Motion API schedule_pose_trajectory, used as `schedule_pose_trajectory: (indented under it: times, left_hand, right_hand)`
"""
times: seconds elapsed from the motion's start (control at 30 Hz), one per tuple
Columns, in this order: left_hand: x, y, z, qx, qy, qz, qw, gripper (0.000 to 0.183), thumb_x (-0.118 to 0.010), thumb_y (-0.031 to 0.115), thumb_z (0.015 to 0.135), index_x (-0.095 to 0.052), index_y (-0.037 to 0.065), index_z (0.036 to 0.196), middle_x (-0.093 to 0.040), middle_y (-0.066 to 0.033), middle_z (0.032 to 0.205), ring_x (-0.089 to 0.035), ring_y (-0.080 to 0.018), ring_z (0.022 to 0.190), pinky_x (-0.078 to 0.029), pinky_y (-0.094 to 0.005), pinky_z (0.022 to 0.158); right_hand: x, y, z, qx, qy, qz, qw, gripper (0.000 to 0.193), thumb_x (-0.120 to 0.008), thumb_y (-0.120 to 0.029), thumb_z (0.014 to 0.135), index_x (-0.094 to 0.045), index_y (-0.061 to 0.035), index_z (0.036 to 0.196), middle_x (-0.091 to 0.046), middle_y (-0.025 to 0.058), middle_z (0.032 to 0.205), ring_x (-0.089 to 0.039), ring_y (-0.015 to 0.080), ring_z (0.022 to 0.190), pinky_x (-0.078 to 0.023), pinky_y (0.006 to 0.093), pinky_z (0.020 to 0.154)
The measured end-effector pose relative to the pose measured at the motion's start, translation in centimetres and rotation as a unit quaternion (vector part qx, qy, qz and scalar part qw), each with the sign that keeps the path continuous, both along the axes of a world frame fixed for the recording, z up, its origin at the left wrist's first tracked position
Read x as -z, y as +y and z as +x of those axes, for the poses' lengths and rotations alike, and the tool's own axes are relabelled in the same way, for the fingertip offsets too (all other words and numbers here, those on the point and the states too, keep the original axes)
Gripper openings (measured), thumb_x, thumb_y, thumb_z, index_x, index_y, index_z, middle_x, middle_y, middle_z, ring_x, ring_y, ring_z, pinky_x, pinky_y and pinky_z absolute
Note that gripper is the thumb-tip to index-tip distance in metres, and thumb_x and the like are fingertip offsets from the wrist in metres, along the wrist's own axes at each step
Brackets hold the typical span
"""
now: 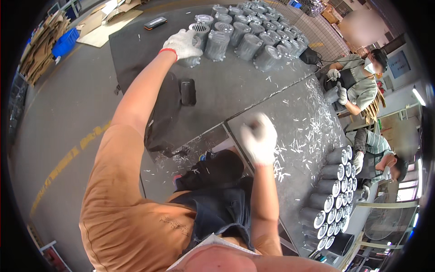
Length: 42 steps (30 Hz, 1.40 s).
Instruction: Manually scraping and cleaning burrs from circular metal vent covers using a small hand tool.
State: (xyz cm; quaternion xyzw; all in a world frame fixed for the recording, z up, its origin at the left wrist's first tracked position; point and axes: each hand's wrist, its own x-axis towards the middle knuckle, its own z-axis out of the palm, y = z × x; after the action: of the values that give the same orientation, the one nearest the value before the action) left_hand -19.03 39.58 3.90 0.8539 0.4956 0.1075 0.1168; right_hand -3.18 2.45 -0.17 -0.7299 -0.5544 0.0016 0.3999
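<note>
My left hand (pixel 182 44), in a white knit glove with a red cuff, reaches to the far edge of the dark table. Its fingers wrap round the upper part of a grey metal cylindrical housing (pixel 192 60), which stands upright in front of others like it. The palm hides much of that housing. Nearer to me, my right hand (pixel 259 138), also gloved in white, is over the table joint. Motion smears its fingers, so whether they hold anything does not show. Close by on its right lie white slivers (pixel 312 131).
Several slotted-top housings (pixel 249 45) crowd the far table; more are stacked on their sides (pixel 324 201) at right. A black tray (pixel 188 92) and a black bag (pixel 163 109) lie near my left arm. Two co-workers (pixel 362 81) work along the right edge. A handheld device (pixel 155 23) lies far left.
</note>
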Motion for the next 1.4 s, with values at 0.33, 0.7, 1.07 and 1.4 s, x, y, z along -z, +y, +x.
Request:
schedule_pose_trajectory:
  times: [0.33,0.7,1.07,1.4]
  left_hand:
    - [-1.6,-4.8,0.4,-0.006,-0.033,0.043,0.998,0.09,-0.085,0.056,0.077,-0.06,0.02,0.156,-0.061,-0.0207,0.152,-0.063,-0.0424,0.139,-0.054,-0.0495,0.115]
    - [-5.1,-33.1,12.3,0.436,0.006,0.145,0.888,0.053,-0.081,0.041,0.087,-0.067,0.015,0.131,-0.067,-0.0131,0.126,-0.076,-0.0314,0.103,-0.066,-0.0422,0.076]
    - [3.0,-46.4,18.2,0.708,-0.146,0.059,0.688,0.057,-0.091,0.018,0.067,-0.078,0.014,0.122,-0.073,-0.0088,0.123,-0.073,-0.0342,0.114,-0.06,-0.049,0.103]
    - [5.1,-43.3,16.4,0.617,-0.185,0.007,0.765,0.071,-0.102,0.031,0.065,-0.076,0.003,0.125,-0.078,-0.0164,0.128,-0.075,-0.0414,0.121,-0.058,-0.052,0.108]
  right_hand:
    - [9.8,-24.7,-0.9,0.262,0.37,0.248,0.856,0.018,-0.076,0.0,0.103,-0.075,0.0044,0.121,-0.079,0.0161,0.109,-0.075,0.0202,0.098,-0.063,0.0368,0.092]
    - [9.7,-24.3,2.4,0.239,0.42,0.377,0.79,0.048,-0.066,-0.029,0.115,-0.062,0.0062,0.147,-0.075,0.0206,0.126,-0.074,0.0282,0.112,-0.061,0.0456,0.101]
    - [9.3,-25.8,2.3,0.313,0.401,0.329,0.795,0.032,-0.059,-0.009,0.11,-0.072,0.0013,0.137,-0.08,0.0198,0.127,-0.077,0.0269,0.117,-0.058,0.0354,0.104]
    - [9.7,-29.0,0.4,0.205,0.417,0.524,0.714,0.026,-0.049,-0.007,0.117,-0.061,0.0074,0.136,-0.078,0.0219,0.117,-0.076,0.0268,0.108,-0.06,0.0411,0.103]
